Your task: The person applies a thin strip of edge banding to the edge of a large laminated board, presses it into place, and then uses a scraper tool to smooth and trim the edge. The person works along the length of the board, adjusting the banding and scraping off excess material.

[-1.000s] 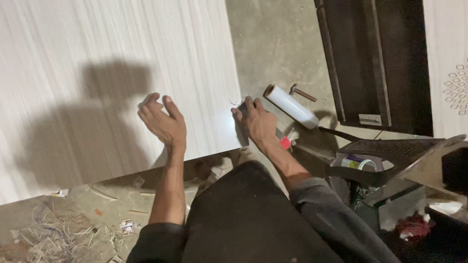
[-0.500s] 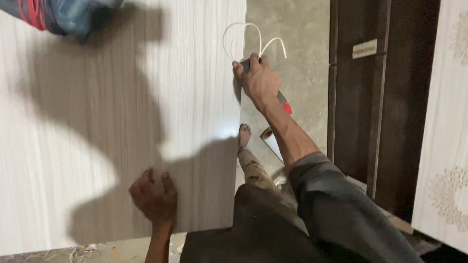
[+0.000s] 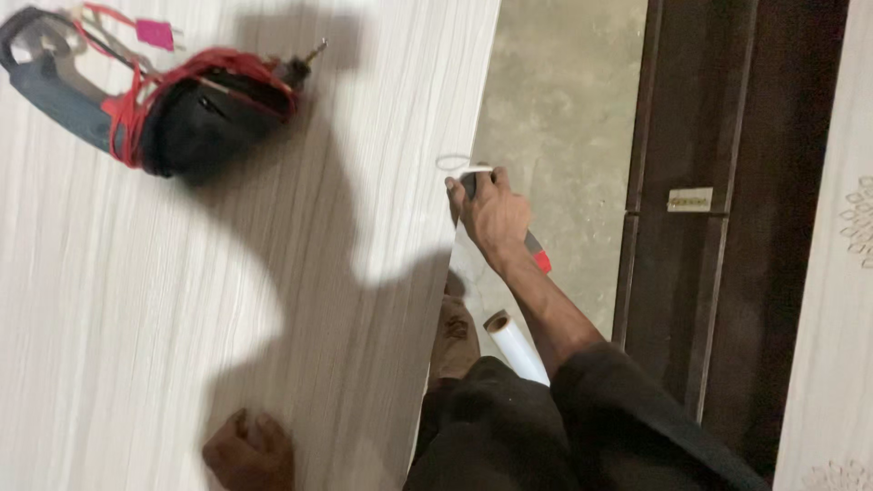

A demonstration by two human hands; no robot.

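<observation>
My right hand (image 3: 491,214) is closed around a tool with a dark body and a red end (image 3: 538,259), held against the right edge of a large pale wood-grain panel (image 3: 273,273). A thin white curl of edge strip (image 3: 459,165) rises just ahead of the hand. At the bottom of the view my left hand (image 3: 247,452) rests flat on the panel and holds nothing. A power drill (image 3: 173,105) with a dark body and red cord wrapped around it lies on the panel at the upper left.
A white roll (image 3: 514,345) lies on the grey concrete floor (image 3: 564,118) beside my leg. Dark wooden boards (image 3: 718,227) stand to the right, with a pale patterned panel (image 3: 837,273) at the far right.
My right hand has slid further along the panel's edge with the tool, and the white curl is shorter. The view shifted and the drill came into sight. My left hand dropped lower.
</observation>
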